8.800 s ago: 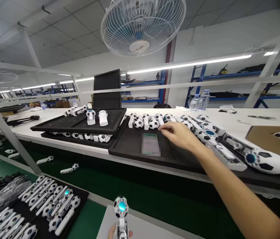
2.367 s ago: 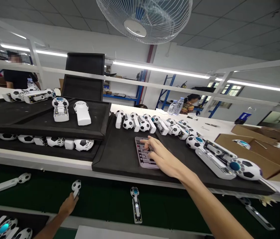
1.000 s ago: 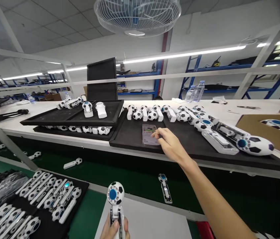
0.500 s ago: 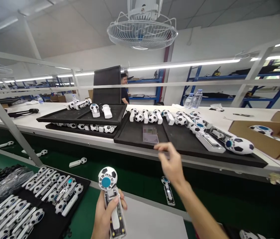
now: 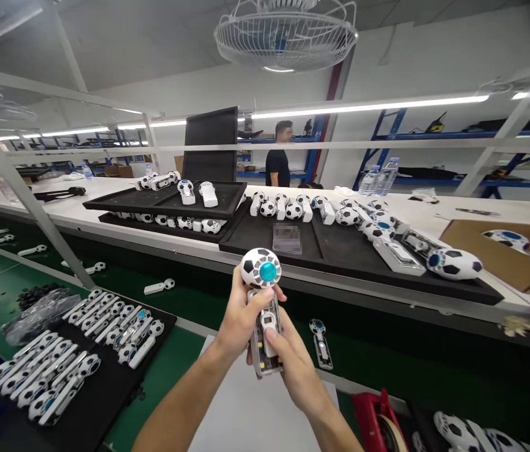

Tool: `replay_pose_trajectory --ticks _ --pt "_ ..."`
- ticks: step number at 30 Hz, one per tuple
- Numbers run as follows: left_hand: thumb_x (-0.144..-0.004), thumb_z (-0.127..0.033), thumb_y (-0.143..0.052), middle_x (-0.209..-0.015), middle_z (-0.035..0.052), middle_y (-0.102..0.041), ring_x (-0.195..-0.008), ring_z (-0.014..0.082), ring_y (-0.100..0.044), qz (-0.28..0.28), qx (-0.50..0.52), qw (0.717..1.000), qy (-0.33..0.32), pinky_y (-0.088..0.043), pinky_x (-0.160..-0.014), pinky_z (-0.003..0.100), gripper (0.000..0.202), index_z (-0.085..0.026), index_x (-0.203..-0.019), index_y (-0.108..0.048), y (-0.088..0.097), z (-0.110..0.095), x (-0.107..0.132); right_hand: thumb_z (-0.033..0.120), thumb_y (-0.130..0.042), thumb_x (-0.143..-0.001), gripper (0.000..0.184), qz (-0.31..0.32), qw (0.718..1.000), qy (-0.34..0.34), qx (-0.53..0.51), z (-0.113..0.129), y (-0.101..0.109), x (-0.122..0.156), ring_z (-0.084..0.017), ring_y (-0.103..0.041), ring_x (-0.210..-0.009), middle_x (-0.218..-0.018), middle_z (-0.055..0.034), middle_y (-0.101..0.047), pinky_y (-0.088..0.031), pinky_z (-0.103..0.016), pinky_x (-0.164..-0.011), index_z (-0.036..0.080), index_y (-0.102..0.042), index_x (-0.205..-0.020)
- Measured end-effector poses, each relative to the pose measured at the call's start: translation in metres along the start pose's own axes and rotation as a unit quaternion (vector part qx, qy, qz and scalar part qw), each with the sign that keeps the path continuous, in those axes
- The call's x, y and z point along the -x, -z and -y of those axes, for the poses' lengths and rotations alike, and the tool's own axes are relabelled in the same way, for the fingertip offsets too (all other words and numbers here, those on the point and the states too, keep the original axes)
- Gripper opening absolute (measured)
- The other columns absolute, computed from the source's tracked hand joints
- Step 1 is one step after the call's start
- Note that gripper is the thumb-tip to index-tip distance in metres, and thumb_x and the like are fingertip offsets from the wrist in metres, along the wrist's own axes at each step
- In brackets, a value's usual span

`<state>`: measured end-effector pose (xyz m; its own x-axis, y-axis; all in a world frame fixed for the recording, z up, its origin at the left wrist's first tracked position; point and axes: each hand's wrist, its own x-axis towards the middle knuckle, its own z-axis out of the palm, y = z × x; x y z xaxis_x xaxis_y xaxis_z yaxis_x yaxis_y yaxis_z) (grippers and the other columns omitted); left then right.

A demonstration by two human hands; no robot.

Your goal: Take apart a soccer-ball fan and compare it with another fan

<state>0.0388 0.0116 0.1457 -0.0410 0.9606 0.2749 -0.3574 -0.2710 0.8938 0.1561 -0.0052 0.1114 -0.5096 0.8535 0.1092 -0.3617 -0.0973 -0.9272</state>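
Both my hands are closed around one handheld device with a soccer-ball head point(image 5: 261, 267), a round blue centre and an uncovered handle showing inner parts and small yellow squares. My left hand point(image 5: 236, 314) grips it just under the ball, thumb across the neck. Lower down, my right hand point(image 5: 293, 358) wraps the handle, its thumb pressing on a white piece point(image 5: 269, 320) with a small dark window. The device is held upright above a white sheet point(image 5: 227, 402). Some of the handle is hidden by my fingers.
Similar devices fill a black tray point(image 5: 118, 370) on the left and another black tray point(image 5: 274, 220) on the bench ahead. One lies on the green conveyor point(image 5: 321, 345). A red tape dispenser point(image 5: 372, 414) stands lower right, a cardboard box point(image 5: 471, 245) right. A person point(image 5: 278, 160) stands behind.
My right hand has come back from near the bench tray and now holds the device's handle. My left hand has raised the device and moved it right. The view has shifted slightly.
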Motion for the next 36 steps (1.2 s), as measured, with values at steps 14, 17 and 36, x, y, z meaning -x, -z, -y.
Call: replay_pose_trajectory --ticks 14,17,36 --pt "-0.086 -0.042 -0.069 -0.114 0.0068 -0.071 -0.097 0.0184 -0.069 0.091 -0.027 0.995 0.012 -0.058 -0.079 0.029 0.04 -0.021 -0.117 -0.055 -0.012 -0.011 -0.015 0.048 -0.059 -0.095 0.053 -0.045 0.995 0.06 0.071 0.019 0.007 0.011 -0.022 -0.066 -0.087 -0.12 -0.0086 -0.061 -0.058 -0.034 -0.062 0.031 -0.043 -0.143" --pt "-0.09 -0.04 -0.064 -0.116 0.0071 -0.071 -0.088 0.0163 -0.068 0.127 -0.067 0.987 0.066 -0.057 -0.078 0.03 0.034 -0.022 -0.118 -0.057 -0.013 -0.005 -0.014 0.049 -0.058 -0.095 0.055 -0.065 0.991 0.075 0.09 0.018 0.013 0.01 -0.025 -0.064 -0.1 -0.136 -0.0098 -0.055 -0.06 -0.035 -0.067 0.034 -0.043 -0.145" --pt "-0.089 -0.017 -0.046 -0.104 0.0039 -0.068 -0.103 0.023 -0.055 -0.002 -0.65 0.725 -0.227 -0.042 -0.089 0.043 0.033 -0.026 -0.101 -0.075 0.03 0.027 -0.167 0.054 -0.059 -0.092 0.046 -0.302 0.951 0.058 0.032 -0.008 0.08 0.019 -0.021 -0.06 -0.063 -0.084 -0.0067 -0.07 -0.051 -0.035 -0.056 0.027 -0.051 -0.128"
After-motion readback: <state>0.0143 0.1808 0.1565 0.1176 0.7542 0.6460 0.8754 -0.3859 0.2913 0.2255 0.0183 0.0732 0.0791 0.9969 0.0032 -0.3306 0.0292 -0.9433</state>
